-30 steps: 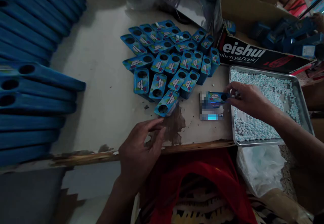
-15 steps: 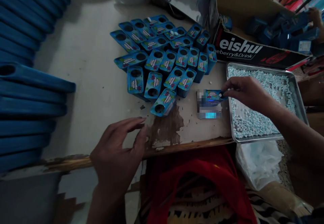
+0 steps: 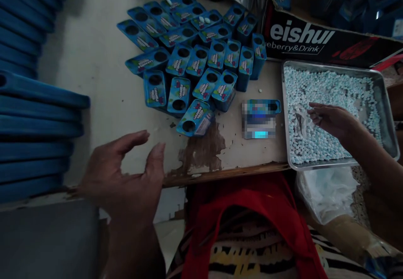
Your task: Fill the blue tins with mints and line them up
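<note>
Where R hand (image 3: 335, 119) is: over shallow silver metal tray (image 3: 285, 111) of small pale-blue/white pellets (image 3: 317, 151); fingers bunched, can't tell if gripping.
L hand (image 3: 122, 174): fingers spread, empty.
Blue plastic box w/ round hole (image 3: 266, 102): on table, beside tray; prob. light, stiff; grip sides.
Pellets: prob. slippery; pinch.

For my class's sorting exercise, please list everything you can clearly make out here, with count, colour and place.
Table: 1, off-white, worn, centre
Stacked containers: many, blue, far left
Standing containers: about twenty, blue, grouped mid-table
Blurred pack: 1, partly blue, left of the tray
Tray: 1, silver, right
Pellets: countless, white and pale blue, mostly in the tray
Carton: 1, black front, upper right, blue containers inside
Plastic bag: 1, whitish, below the tray
Apron: 1, red, bottom centre
Left hand: 1, bare, near the table's front edge
Right hand: 1, bare, over the tray
</note>
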Demonstrator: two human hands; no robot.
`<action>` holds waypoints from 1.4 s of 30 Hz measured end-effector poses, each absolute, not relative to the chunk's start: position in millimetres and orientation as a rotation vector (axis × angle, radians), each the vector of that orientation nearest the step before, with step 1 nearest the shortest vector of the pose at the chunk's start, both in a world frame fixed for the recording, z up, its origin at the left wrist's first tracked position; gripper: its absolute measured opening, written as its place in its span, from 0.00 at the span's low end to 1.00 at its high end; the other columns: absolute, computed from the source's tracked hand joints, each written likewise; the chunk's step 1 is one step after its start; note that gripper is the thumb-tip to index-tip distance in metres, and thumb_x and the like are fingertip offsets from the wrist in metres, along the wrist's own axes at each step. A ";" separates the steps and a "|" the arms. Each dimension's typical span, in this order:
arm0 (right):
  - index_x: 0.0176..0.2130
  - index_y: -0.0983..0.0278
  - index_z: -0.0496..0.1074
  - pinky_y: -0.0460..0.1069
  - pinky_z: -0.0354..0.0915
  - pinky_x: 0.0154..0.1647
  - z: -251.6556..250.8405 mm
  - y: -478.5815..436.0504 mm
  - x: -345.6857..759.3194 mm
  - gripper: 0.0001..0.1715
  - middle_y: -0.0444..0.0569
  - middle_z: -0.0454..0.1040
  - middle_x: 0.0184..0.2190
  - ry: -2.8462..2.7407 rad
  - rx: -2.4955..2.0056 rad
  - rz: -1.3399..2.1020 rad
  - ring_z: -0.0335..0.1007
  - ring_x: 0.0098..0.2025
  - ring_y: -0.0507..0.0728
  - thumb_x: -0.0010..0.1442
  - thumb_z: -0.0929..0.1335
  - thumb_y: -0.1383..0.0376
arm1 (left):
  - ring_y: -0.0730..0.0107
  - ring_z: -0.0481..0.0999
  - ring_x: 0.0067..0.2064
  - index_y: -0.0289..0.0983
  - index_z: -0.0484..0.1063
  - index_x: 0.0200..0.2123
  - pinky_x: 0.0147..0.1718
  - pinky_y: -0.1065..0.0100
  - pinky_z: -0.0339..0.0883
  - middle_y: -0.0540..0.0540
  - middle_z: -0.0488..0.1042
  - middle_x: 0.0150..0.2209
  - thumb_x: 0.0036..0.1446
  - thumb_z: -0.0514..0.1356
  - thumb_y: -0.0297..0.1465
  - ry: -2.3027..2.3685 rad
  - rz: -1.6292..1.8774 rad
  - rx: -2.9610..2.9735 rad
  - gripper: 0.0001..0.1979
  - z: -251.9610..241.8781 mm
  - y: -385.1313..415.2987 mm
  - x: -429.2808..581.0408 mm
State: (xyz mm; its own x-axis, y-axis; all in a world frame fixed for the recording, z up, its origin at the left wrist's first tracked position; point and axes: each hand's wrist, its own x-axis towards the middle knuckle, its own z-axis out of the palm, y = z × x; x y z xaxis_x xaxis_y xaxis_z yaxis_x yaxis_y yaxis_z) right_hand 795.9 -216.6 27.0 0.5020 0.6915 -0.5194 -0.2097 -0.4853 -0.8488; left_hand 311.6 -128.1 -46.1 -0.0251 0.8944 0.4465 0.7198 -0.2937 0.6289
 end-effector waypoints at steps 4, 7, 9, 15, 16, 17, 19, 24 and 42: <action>0.41 0.67 0.84 0.42 0.63 0.24 32.4 -218.5 778.7 0.14 0.47 0.77 0.28 -0.434 -1.772 1.204 0.67 0.26 0.48 0.54 0.83 0.70 | 0.43 0.85 0.61 0.38 0.72 0.60 0.65 0.44 0.80 0.37 0.81 0.59 0.43 0.77 0.42 1.454 1.352 1.885 0.41 -51.0 -131.8 336.6; 0.43 0.63 0.81 0.45 0.62 0.26 50.4 -203.8 754.0 0.15 0.43 0.75 0.26 -0.680 -1.710 1.232 0.67 0.26 0.49 0.57 0.83 0.66 | 0.46 0.82 0.64 0.40 0.66 0.62 0.66 0.45 0.79 0.36 0.77 0.62 0.45 0.79 0.36 1.378 1.316 1.836 0.43 -54.3 -134.7 358.0; 0.46 0.61 0.79 0.47 0.64 0.29 63.5 -192.4 739.0 0.17 0.44 0.79 0.28 -0.842 -1.659 1.225 0.69 0.28 0.51 0.61 0.83 0.63 | 0.49 0.81 0.63 0.40 0.64 0.62 0.64 0.49 0.80 0.37 0.76 0.61 0.45 0.81 0.33 1.418 1.262 1.811 0.44 -56.2 -133.9 368.2; 0.42 0.61 0.82 0.50 0.63 0.31 84.0 -170.7 714.6 0.10 0.45 0.79 0.29 -1.364 -1.737 1.049 0.69 0.29 0.53 0.66 0.81 0.58 | 0.54 0.83 0.56 0.37 0.72 0.59 0.59 0.54 0.80 0.40 0.80 0.56 0.55 0.79 0.38 1.583 1.132 1.826 0.33 -67.0 -122.2 375.9; 0.42 0.61 0.84 0.50 0.63 0.32 84.8 -168.3 712.1 0.09 0.45 0.79 0.29 -1.474 -1.773 0.990 0.70 0.30 0.54 0.67 0.80 0.59 | 0.54 0.83 0.55 0.37 0.73 0.58 0.58 0.54 0.80 0.41 0.80 0.54 0.56 0.78 0.40 1.584 1.148 1.842 0.31 -70.5 -120.3 374.5; 0.43 0.61 0.85 0.51 0.64 0.34 85.4 -166.0 709.6 0.08 0.46 0.80 0.30 -1.583 -1.804 0.926 0.72 0.32 0.55 0.68 0.79 0.59 | 0.54 0.84 0.53 0.37 0.75 0.57 0.56 0.54 0.80 0.42 0.81 0.53 0.56 0.78 0.42 1.577 1.173 1.863 0.31 -74.1 -118.7 372.6; 0.44 0.61 0.86 0.52 0.65 0.38 87.5 -161.3 704.9 0.06 0.47 0.82 0.33 -1.782 -1.835 0.801 0.74 0.36 0.57 0.69 0.77 0.61 | 0.53 0.84 0.52 0.38 0.77 0.57 0.55 0.53 0.80 0.42 0.81 0.51 0.56 0.77 0.45 1.549 1.210 1.915 0.30 -80.8 -116.7 367.8; 0.47 0.59 0.87 0.53 0.67 0.44 99.7 -153.8 694.0 0.11 0.51 0.83 0.39 -2.114 -1.867 0.586 0.75 0.40 0.59 0.70 0.72 0.69 | 0.50 0.85 0.52 0.38 0.81 0.59 0.53 0.54 0.81 0.39 0.83 0.51 0.60 0.76 0.49 1.475 1.223 2.032 0.30 -86.2 -116.3 356.3; 0.37 0.56 0.78 0.56 0.81 0.56 74.5 -164.6 709.9 0.09 0.46 0.87 0.46 -0.865 -1.655 1.031 0.83 0.47 0.58 0.60 0.74 0.71 | 0.42 0.85 0.56 0.37 0.80 0.64 0.57 0.46 0.82 0.35 0.82 0.55 0.60 0.78 0.51 1.369 1.212 2.139 0.36 -87.6 -114.3 348.5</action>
